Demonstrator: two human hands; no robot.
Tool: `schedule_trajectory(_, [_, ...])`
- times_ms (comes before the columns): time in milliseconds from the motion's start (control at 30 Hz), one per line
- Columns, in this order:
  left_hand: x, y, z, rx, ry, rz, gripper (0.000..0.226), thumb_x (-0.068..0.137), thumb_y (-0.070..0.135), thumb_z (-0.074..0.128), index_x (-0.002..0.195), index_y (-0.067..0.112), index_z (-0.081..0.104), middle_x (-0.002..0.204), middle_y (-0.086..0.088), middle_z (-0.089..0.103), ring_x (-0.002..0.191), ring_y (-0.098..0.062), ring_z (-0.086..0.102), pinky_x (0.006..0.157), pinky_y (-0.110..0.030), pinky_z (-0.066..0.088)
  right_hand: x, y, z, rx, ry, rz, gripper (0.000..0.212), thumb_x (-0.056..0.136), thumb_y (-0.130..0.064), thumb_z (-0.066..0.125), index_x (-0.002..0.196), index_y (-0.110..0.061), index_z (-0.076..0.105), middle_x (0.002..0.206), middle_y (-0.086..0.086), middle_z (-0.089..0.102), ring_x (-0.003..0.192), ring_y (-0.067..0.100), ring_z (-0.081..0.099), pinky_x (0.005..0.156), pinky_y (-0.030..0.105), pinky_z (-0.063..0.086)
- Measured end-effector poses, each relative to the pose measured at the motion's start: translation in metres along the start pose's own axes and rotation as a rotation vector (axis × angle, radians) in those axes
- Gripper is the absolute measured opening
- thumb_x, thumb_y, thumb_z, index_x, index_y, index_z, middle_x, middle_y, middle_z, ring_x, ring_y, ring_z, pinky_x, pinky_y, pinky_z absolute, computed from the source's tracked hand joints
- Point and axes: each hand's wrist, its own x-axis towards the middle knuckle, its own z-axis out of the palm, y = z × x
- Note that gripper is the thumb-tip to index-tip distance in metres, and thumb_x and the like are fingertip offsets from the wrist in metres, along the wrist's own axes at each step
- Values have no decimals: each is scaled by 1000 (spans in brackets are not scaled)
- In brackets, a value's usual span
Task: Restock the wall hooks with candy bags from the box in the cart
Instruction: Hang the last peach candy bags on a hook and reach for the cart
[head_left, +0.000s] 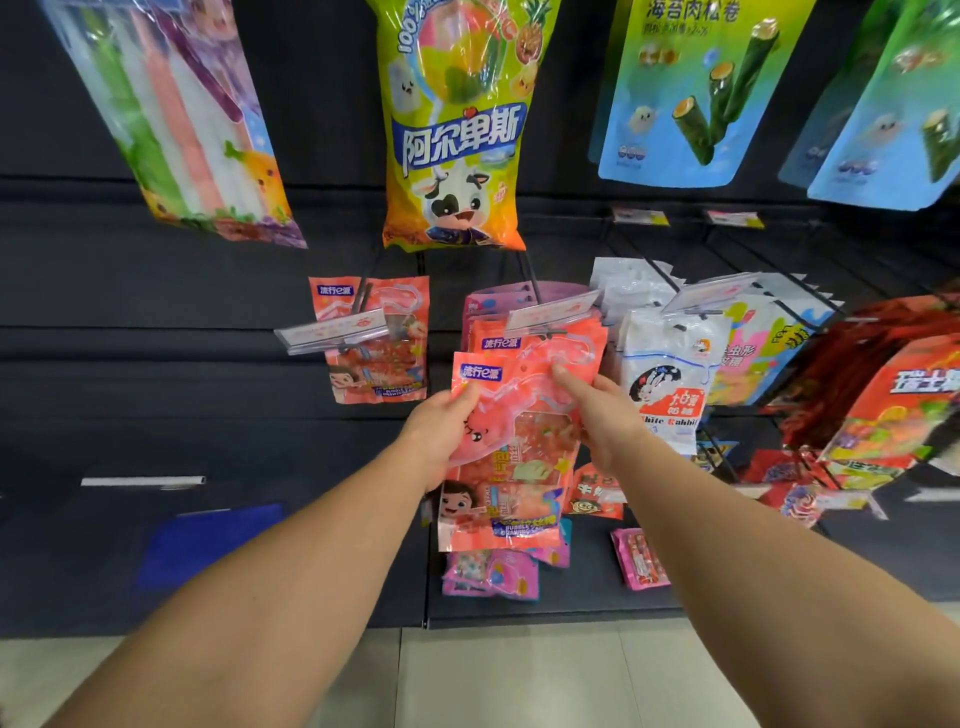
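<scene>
Head view: the left hand (441, 431) grips a pink bag (511, 457) by its left edge, held up just below the middle hook (545, 317) — hanging is in hand. The right hand (597, 410) presses one straight finger near the bag's top. Next, I judge: thread its hole onto the hook.

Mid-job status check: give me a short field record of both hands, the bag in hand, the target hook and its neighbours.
left hand: grips the pink candy bag at its left edge
right hand: index finger on the bag's top
target hook: already holds matching pink bags
left neighbour: single pink bag on its hook
right neighbour: White Rabbit bags
status: bag not yet hung
</scene>
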Motion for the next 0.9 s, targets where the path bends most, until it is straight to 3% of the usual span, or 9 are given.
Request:
schedule_trajectory(67, [1, 4, 10, 5, 11, -1, 27, 93, 50, 63, 83, 27, 70, 110, -5, 73, 107, -27, 66, 96, -48, 53, -1, -6, -5, -3, 29, -39, 34, 91, -28, 70, 115, -6, 61, 97, 9, 72, 54, 20, 71, 51, 30, 39])
schedule_trajectory(133, [1, 9, 16, 13, 5, 0, 27, 91, 51, 64, 88, 25, 70, 112, -5, 71, 107, -26, 65, 94, -46, 53, 1, -11, -8, 5, 59, -55, 27, 93, -24, 68, 111, -7, 62, 90, 6, 70, 52, 18, 69, 58, 34, 45])
schedule_trajectory(233, [5, 16, 23, 30, -4, 13, 24, 90, 49, 69, 96, 26, 68, 113, -3, 70, 106, -23, 65, 95, -42, 54, 6, -12, -9, 36, 107, -63, 24, 93, -25, 67, 112, -11, 63, 91, 4, 70, 69, 22, 70, 54, 28, 52])
schedule_trajectory(333, [4, 25, 29, 32, 25, 36, 19, 90, 42, 73, 96, 25, 65, 106, -1, 71, 98, -20, 66, 75, -31, 52, 8, -15, -7, 42, 142, -90, 27, 93, -27, 66, 115, -11, 65, 93, 1, 70, 75, 18, 67, 50, 24, 48])
schedule_trajectory(500, [8, 35, 36, -13, 88, 5, 23, 88, 46, 74, 91, 25, 66, 111, -3, 71, 105, -24, 64, 64, -29, 45, 13, -23, -5, 12, 146, -100, 24, 95, -29, 64, 111, -11, 63, 86, -1, 67, 48, 4, 60, 38, 16, 42])
schedule_trajectory(600, [12, 36, 39, -4, 121, -40, 29, 85, 51, 74, 89, 24, 65, 111, -4, 70, 106, -26, 64, 77, -35, 53, 19, -24, -2, -25, 189, -92, 33, 93, -33, 66, 117, -12, 62, 102, 4, 70, 66, 12, 64, 53, 25, 51])
schedule_trajectory(767, [23, 38, 42, 45, 159, -70, 50, 83, 57, 74, 110, 16, 69, 110, -6, 70, 101, -27, 65, 84, -38, 54, 32, -25, 4, -71, 220, -95, 31, 91, -36, 67, 109, -11, 64, 88, 5, 66, 59, 17, 57, 50, 29, 47])
schedule_trajectory(833, [26, 39, 43, 55, 166, -77, 48, 84, 57, 73, 109, 16, 68, 109, -7, 71, 101, -28, 67, 90, -41, 56, 37, -24, 6, -68, 242, -95, 29, 89, -37, 69, 104, -13, 65, 95, 7, 70, 76, 25, 68, 68, 40, 60])
schedule_trajectory(900, [28, 41, 43, 76, 168, -74, 46, 85, 56, 72, 106, 16, 68, 109, -8, 71, 101, -28, 67, 95, -44, 56, 39, -25, 9, -65, 258, -79, 27, 88, -36, 70, 104, -15, 64, 100, 7, 71, 90, 29, 69, 84, 47, 59])
